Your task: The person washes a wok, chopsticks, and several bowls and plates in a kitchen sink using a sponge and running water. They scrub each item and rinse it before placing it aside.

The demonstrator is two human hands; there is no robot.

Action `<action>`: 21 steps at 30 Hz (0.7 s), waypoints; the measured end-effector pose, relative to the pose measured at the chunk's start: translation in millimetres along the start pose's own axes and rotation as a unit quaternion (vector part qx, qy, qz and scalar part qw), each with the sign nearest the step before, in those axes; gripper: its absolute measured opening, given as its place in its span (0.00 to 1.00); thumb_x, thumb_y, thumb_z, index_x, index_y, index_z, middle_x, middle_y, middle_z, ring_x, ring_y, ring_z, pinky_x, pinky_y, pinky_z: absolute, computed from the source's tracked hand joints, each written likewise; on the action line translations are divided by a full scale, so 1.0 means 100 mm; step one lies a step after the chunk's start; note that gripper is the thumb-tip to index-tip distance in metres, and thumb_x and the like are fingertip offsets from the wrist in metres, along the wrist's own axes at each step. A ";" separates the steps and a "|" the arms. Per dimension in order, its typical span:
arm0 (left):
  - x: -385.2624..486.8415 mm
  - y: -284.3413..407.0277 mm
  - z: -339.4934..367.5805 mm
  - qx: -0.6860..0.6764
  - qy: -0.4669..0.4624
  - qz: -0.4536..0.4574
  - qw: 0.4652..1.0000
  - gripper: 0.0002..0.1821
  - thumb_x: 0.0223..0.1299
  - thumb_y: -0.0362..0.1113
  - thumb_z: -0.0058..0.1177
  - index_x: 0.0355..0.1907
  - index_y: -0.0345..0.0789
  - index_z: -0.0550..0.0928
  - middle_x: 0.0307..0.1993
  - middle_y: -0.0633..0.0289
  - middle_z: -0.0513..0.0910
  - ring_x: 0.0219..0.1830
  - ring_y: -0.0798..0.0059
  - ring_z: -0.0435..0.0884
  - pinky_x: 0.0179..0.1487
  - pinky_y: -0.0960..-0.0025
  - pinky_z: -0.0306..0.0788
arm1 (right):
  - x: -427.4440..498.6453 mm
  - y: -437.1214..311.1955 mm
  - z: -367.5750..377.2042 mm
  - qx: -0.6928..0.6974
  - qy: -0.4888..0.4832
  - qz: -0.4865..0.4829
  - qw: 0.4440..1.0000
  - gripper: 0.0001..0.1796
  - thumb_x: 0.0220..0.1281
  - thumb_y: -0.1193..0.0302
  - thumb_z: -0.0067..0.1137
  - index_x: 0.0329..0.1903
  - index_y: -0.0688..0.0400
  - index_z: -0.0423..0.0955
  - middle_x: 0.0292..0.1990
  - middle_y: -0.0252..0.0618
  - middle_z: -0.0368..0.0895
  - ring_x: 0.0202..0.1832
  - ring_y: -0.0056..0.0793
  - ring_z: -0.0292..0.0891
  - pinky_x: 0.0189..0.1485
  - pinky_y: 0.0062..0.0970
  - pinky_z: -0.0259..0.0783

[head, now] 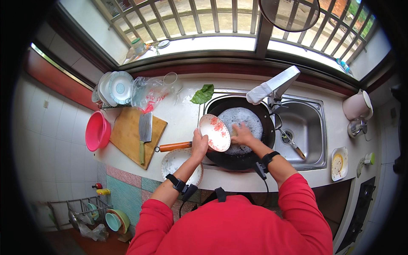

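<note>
My left hand (200, 145) grips the rim of a white bowl with red flowers (214, 132), tilted over the left side of a wok. Suds (239, 116) fill much of the dark wok (268, 140), which sits in the left sink basin. Its wooden handle (175, 146) points left over the counter. Over the foam, close to the bowl's right edge, is my right hand (244, 135); its fingertips are blurred, and whether they hold something is unclear. A second patterned bowl (178, 161) rests at the counter's front edge, partly behind my left forearm.
Left of the wok, a cleaver (145, 127) lies on a wooden cutting board (127, 127), beside a pink basin (98, 131). Plates (120, 87) stand in a rack. The faucet (274, 84) overhangs the wok. A wood-handled utensil (295, 148) lies in the right basin (310, 127). A soiled dish (339, 164) sits right.
</note>
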State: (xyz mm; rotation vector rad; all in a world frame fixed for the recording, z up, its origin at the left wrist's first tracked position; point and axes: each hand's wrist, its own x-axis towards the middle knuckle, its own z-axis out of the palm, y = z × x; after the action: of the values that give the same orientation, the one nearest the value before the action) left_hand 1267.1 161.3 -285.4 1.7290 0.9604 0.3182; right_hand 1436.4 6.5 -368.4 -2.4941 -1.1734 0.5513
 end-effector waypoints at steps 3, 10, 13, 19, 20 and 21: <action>0.00 0.08 -0.03 0.089 0.027 0.039 0.995 0.29 0.57 0.38 0.41 0.60 0.23 0.61 0.51 0.32 0.72 0.54 0.39 0.71 0.60 0.53 0.63 | -0.07 -0.12 0.11 -0.086 -0.060 -0.064 0.992 0.18 0.54 0.70 0.56 0.49 0.51 0.77 0.60 0.55 0.62 0.58 0.55 0.64 0.60 0.39 0.67; 0.05 0.10 0.06 0.186 -0.002 0.020 0.982 0.32 0.61 0.42 0.41 0.64 0.25 0.59 0.51 0.30 0.72 0.54 0.36 0.71 0.59 0.50 0.64 | -0.11 0.24 -0.02 0.052 -0.027 -0.010 0.998 0.12 0.50 0.77 0.52 0.38 0.52 0.78 0.46 0.45 0.73 0.46 0.50 0.72 0.49 0.41 0.70; 0.13 0.04 0.19 0.185 -0.041 -0.010 0.982 0.32 0.62 0.43 0.41 0.64 0.25 0.59 0.50 0.30 0.74 0.53 0.36 0.72 0.58 0.49 0.64 | -0.02 0.29 -0.13 0.297 -0.044 0.180 0.937 0.16 0.46 0.82 0.46 0.39 0.56 0.77 0.34 0.38 0.80 0.35 0.36 0.76 0.39 0.31 0.72; 0.14 0.06 0.52 0.055 -0.088 -0.127 0.986 0.27 0.66 0.44 0.40 0.62 0.31 0.63 0.50 0.39 0.76 0.52 0.49 0.77 0.56 0.57 0.69 | -0.22 0.03 -0.59 0.673 -0.145 0.079 0.721 0.35 0.45 0.82 0.47 0.63 0.52 0.69 0.45 0.38 0.78 0.38 0.24 0.74 0.36 0.20 0.70; 0.13 0.07 0.59 0.013 -0.094 -0.136 0.986 0.25 0.67 0.45 0.40 0.62 0.32 0.64 0.52 0.42 0.76 0.53 0.53 0.77 0.58 0.60 0.68 | -0.26 -0.12 -0.60 0.625 -0.134 0.060 0.767 0.37 0.45 0.82 0.47 0.64 0.52 0.67 0.45 0.38 0.78 0.38 0.24 0.74 0.38 0.20 0.70; 0.08 0.07 0.66 0.035 -0.086 -0.089 0.992 0.28 0.68 0.51 0.37 0.60 0.31 0.63 0.48 0.36 0.77 0.49 0.43 0.78 0.51 0.53 0.72 | -0.29 -0.24 -0.60 0.583 -0.119 0.006 0.804 0.38 0.45 0.82 0.47 0.66 0.52 0.65 0.45 0.37 0.78 0.39 0.23 0.74 0.39 0.19 0.70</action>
State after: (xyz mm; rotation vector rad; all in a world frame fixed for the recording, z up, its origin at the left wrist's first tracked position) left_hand 1317.1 121.9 -306.8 1.6901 1.0005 0.0192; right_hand 1432.1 -9.5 -298.9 -1.3654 -0.5420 1.1649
